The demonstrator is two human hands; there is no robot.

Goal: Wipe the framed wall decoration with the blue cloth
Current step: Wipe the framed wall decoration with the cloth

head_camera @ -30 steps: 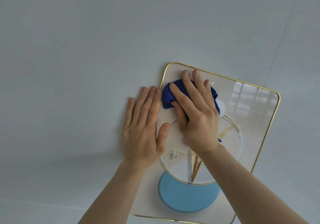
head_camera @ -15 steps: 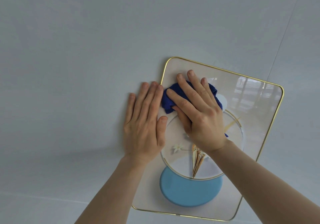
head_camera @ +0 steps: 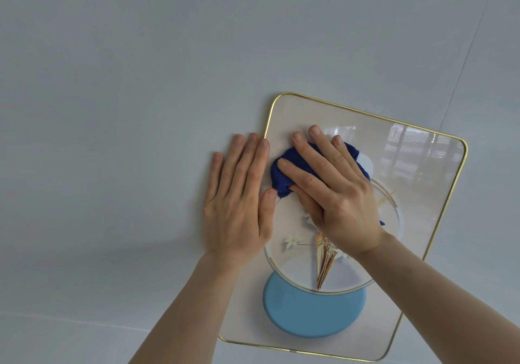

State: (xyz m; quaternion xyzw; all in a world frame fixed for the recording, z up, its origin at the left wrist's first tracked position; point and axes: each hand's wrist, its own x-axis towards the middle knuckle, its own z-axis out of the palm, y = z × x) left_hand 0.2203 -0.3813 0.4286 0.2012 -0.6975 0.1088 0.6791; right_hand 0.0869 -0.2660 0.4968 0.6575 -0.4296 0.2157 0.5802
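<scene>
The framed wall decoration (head_camera: 422, 166) hangs tilted on the pale wall; it has a thin gold frame, glossy glass, a gold ring, dried flowers and a light blue disc. My right hand (head_camera: 334, 192) lies flat on the glass left of centre and presses the crumpled dark blue cloth (head_camera: 284, 172) against it; most of the cloth is hidden under the palm and fingers. My left hand (head_camera: 239, 200) rests flat over the frame's left edge, fingers together on the wall, thumb on the glass touching the cloth.
The pale grey wall (head_camera: 126, 110) surrounds the picture. A thin seam (head_camera: 464, 62) runs down the wall at the upper right, toward the frame's top right corner. The glass reflects a window on its right side.
My right hand and the cloth have slid slightly down the glass from the upper left corner. The left hand stays flat at the left edge. The view has tilted, showing more of the frame's bottom.
</scene>
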